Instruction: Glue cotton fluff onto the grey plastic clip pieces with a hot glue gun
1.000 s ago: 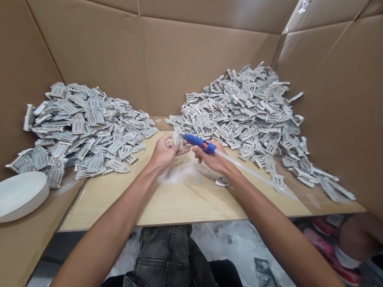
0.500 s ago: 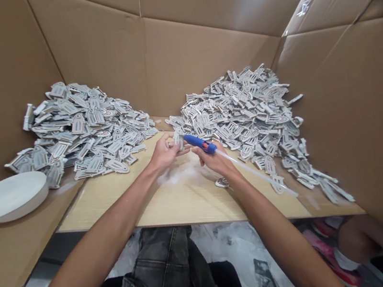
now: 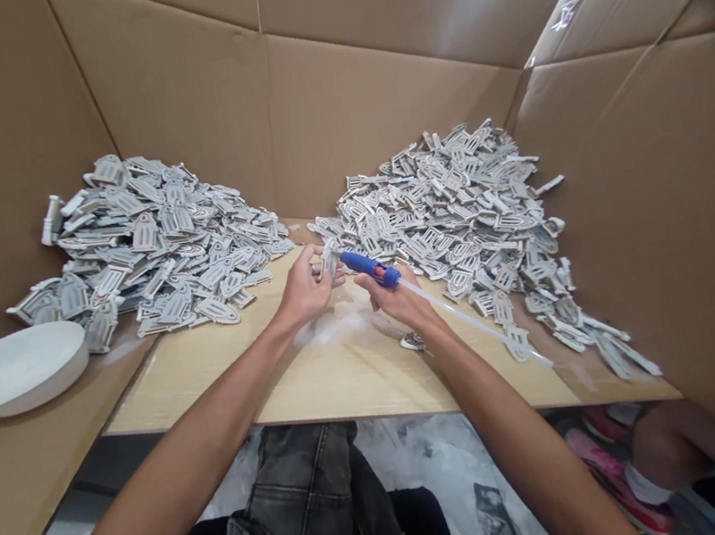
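My left hand (image 3: 303, 290) pinches a small grey cut-out piece (image 3: 330, 258) above the middle of the wooden tabletop (image 3: 226, 379). A blue glue gun (image 3: 369, 267) sits in my right hand (image 3: 399, 299), its nozzle touching that piece. A clear glue stick (image 3: 475, 326) trails back from the gun to the right. One more grey piece (image 3: 414, 342) lies flat just under my right wrist. Two big heaps of the same grey pieces flank my hands: the left heap (image 3: 151, 246) and the right heap (image 3: 464, 214).
Tall cardboard walls (image 3: 328, 82) enclose the table on three sides. A white shallow bowl (image 3: 11, 369) stands at the far left on a cardboard ledge. Another person's leg and a red shoe (image 3: 641, 476) show below the table at the right.
Both hands stay nearly still. The glue gun's nozzle has shifted a little to the left along the held piece.
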The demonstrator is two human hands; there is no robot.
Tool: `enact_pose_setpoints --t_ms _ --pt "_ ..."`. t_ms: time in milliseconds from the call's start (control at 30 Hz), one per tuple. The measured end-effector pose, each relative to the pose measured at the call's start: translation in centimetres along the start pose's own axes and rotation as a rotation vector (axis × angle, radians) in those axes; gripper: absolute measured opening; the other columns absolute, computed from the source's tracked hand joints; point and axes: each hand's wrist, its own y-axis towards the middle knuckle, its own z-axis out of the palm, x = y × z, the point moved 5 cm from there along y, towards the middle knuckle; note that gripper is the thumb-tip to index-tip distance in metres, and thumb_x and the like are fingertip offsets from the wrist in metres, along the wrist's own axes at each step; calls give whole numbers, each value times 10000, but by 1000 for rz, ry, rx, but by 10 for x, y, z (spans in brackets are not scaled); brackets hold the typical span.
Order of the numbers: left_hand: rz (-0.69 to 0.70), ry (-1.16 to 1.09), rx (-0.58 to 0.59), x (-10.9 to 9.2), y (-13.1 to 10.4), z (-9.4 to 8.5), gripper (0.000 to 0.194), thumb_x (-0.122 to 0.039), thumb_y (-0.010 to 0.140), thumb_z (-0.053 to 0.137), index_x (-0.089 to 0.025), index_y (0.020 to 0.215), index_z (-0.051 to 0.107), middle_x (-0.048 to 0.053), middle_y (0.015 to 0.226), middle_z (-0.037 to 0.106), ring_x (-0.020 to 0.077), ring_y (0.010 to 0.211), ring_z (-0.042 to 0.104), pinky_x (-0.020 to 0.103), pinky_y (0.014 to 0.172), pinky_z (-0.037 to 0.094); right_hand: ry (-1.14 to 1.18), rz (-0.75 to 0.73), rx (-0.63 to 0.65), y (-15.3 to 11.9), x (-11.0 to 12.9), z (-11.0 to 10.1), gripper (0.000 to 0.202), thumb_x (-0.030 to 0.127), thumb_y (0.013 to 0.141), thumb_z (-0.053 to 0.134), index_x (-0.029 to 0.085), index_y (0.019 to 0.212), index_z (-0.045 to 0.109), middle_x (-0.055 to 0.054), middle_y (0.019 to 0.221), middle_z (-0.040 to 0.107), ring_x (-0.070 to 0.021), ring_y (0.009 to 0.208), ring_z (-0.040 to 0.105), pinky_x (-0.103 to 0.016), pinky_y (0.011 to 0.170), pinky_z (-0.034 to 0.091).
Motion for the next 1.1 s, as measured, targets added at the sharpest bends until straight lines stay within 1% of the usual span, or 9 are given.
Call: enact_pose_setpoints --t_ms 100,200,300,400,533,667,767,867,1100 --pt "83 188 -26 -4 -2 -5 261 -209 866 739 -236 1037 543 34 909 763 208 836 781 374 839 664 58 -34 39 0 4 6 524 709 879 651 217 701 656 -6 573 637 -186 561 624 -284 592 464" --pt "104 331 -60 -4 -2 -9 233 -146 875 680 -238 1040 544 44 920 764 213 840 777 353 815 642 24 -141 -80 -1 12 4 469 683 874 677 222 789 665 -13 654 666 -196 625 635 -295 652 491" --pt "14 345 -110 1 0 -15 241 -124 883 633 -238 1053 507 51 935 766 194 785 765 323 747 609 -15 -182 -265 -3 14 -8 445 656 900 657 233 766 626 -17 657 653 -206 662 634 -311 705 503" --pt "-72 332 -114 3 1 -20 185 -177 873 655 -224 992 521 43 881 757 176 693 732 274 649 549 22 -127 -305 -3 9 -17 435 635 910 655 236 742 610 -3 637 641 -196 627 631 -308 691 508" --pt "-30 377 -194 -10 5 -30 162 -266 793 743 -181 751 612 2 670 654 137 600 599 228 562 422 61 -67 -260 1 2 -21 458 648 891 671 227 718 617 -8 622 657 -189 603 651 -295 657 511" --pt "-23 355 -238 -19 8 -33 266 -295 759 764 -173 586 602 -14 573 568 111 557 483 232 538 354 107 32 -106 2 -3 -15 492 672 886 664 209 717 654 -24 575 670 -179 565 650 -279 624 504" --pt "-36 291 -205 -20 8 -30 261 -320 775 744 -178 597 617 -8 572 581 114 533 486 239 521 354 99 37 16 1 -4 -8 481 643 898 653 198 720 696 -45 612 709 -173 576 661 -262 590 491" --pt "-30 261 -171 -17 7 -26 234 -321 772 729 -178 614 633 -11 562 570 113 515 475 242 508 341 83 12 81 1 -4 -3 440 585 915 647 196 725 723 -57 668 743 -166 597 671 -249 581 487" --pt "-21 247 -78 -11 8 -20 206 -319 742 702 -170 611 646 -17 551 529 99 517 435 235 509 301 44 -7 84 1 -6 0 417 543 923 641 203 692 714 -43 655 731 -152 590 650 -246 607 476"
